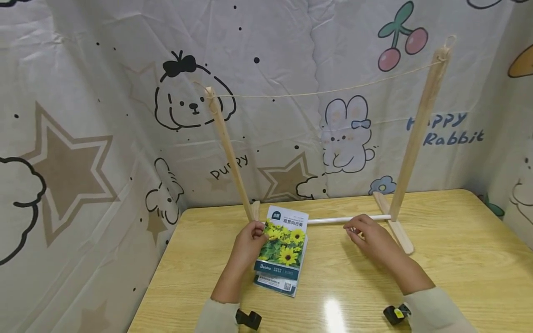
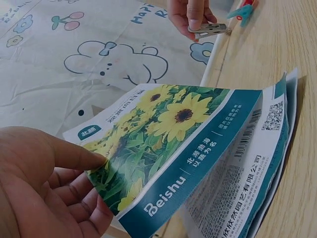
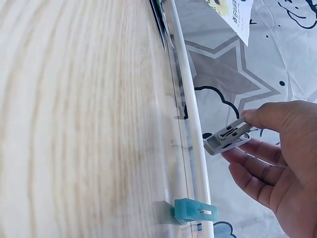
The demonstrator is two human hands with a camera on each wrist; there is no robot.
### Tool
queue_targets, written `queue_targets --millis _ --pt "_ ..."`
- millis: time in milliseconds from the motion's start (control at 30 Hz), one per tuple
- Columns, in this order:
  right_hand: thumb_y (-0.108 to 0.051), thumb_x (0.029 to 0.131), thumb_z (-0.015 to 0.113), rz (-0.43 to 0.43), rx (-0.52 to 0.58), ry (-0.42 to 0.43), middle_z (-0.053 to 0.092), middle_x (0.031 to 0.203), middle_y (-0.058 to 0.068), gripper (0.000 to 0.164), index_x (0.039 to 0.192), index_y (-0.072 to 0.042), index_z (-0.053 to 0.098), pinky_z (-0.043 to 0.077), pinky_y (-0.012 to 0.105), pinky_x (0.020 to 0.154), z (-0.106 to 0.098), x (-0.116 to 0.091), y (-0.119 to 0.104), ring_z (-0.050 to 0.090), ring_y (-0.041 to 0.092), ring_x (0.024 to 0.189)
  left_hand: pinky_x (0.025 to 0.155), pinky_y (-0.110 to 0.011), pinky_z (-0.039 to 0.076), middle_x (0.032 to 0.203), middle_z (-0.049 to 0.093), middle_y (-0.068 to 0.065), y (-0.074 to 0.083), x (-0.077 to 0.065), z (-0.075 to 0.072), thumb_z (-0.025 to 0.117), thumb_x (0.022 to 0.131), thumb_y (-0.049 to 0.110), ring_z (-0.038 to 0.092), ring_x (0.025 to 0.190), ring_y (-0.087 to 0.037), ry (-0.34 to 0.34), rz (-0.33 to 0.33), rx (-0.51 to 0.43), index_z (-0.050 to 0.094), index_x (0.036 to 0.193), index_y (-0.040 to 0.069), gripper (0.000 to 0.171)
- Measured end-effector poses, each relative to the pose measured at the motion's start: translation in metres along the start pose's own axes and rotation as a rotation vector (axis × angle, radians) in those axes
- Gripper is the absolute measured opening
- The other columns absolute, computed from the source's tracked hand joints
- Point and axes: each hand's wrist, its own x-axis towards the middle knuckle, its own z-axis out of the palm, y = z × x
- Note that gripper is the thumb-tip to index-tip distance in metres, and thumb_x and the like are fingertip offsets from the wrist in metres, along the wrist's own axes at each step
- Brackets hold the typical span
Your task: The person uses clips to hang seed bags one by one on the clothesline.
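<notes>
My left hand (image 1: 249, 243) pinches a sunflower seed packet (image 1: 287, 233) at its left edge, thumb on the printed front. The packet is tilted up, its yellow flowers facing me. Beneath it, more packets (image 1: 275, 281) lie on the table with their text side up. To the right, thumb and fingers of my right hand (image 1: 370, 238) pinch a grey clothespin (image 3: 228, 136), which overlaps the white rod's edge in the right wrist view. That clothespin's jaws point toward the rod, and a teal clothespin (image 3: 193, 210) sits by the rod nearby.
Two wooden posts (image 1: 420, 134) stand on flat feet, joined low down by the white rod (image 1: 345, 219). A thin string (image 1: 316, 94) sags slightly between their tops. A red clothespin (image 2: 249, 4) lies beside the teal one. Behind the wooden table (image 1: 200, 282) hangs a printed cloth (image 1: 283, 46).
</notes>
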Motion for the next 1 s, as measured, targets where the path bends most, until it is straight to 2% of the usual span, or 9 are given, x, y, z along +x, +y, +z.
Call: queue_targets --millis 233,367,467,1000 --pt "-0.012 0.099 0.064 0.017 0.029 0.000 0.064 0.110 0.002 0.020 0.117 -0.012 0.072 0.056 0.033 0.075 -0.003 0.000 0.000 0.066 0.020 0.096 0.073 -0.028 0.049 0.099 0.058 -0.008 0.003 0.003 -0.001 0.066 0.095 0.008 0.054 0.087 -0.019 -0.001 0.003 -0.029 0.063 0.109 0.005 0.015" --pt "-0.012 0.100 0.063 0.013 0.052 0.009 0.063 0.113 0.003 0.018 0.115 -0.012 0.073 0.058 0.037 0.078 -0.006 0.001 -0.001 0.066 0.021 0.097 0.074 -0.029 0.049 0.099 0.058 -0.007 0.005 0.005 -0.002 0.066 0.095 0.009 0.055 0.087 -0.019 0.016 -0.011 -0.039 0.063 0.109 0.006 0.015" --pt "-0.011 0.099 0.063 0.012 0.065 0.011 0.062 0.115 0.005 0.017 0.114 -0.011 0.073 0.058 0.041 0.079 -0.008 0.002 -0.001 0.066 0.022 0.097 0.075 -0.030 0.050 0.099 0.059 -0.009 0.006 0.005 -0.002 0.066 0.094 0.009 0.055 0.088 -0.019 0.026 0.003 -0.043 0.063 0.109 0.005 0.016" --pt "-0.012 0.098 0.065 -0.029 0.037 0.039 0.064 0.113 0.003 0.014 0.110 -0.014 0.073 0.057 0.036 0.075 -0.008 0.006 -0.003 0.066 0.019 0.094 0.080 -0.030 0.050 0.102 0.061 -0.008 0.014 0.005 -0.007 0.065 0.097 0.012 0.057 0.091 -0.019 0.065 -0.027 -0.041 0.065 0.111 0.008 0.015"
